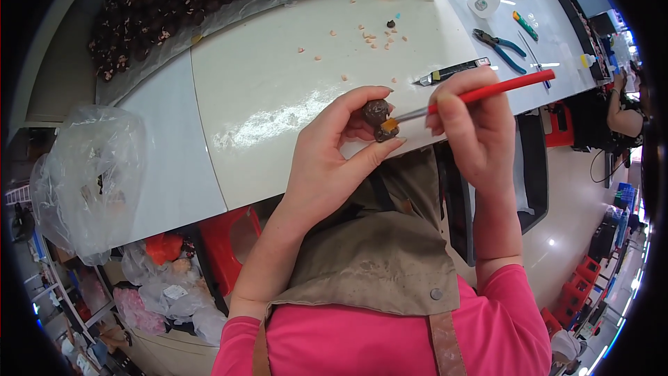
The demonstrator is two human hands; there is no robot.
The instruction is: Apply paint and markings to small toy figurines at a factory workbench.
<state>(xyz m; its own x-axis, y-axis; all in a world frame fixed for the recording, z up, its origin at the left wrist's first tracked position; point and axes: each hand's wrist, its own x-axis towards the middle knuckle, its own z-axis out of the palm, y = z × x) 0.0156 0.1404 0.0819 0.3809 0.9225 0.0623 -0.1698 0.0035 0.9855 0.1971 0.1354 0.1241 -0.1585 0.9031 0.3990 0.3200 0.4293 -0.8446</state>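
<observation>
My left hand (321, 157) pinches a small dark brown figurine (376, 111) made of two rounded parts, thumb below and fingers above. In my right hand (481, 136) is a paintbrush (520, 84) with a red handle, held between thumb and fingers. Its orange-yellow bristles (390, 125) touch the figurine between the two rounded parts. Both hands are over the near edge of the white table (264, 90). The figurine's underside is hidden by my fingers.
Many dark brown figurines (188, 0) are heaped at the far left. Small pinkish bits (369, 36) lie scattered beyond my hands. A utility knife (456, 72), pliers (499, 47) and a squeeze bottle (483, 3) lie right. A clear bag (94, 181) hangs at left; another person (626, 118) is far right.
</observation>
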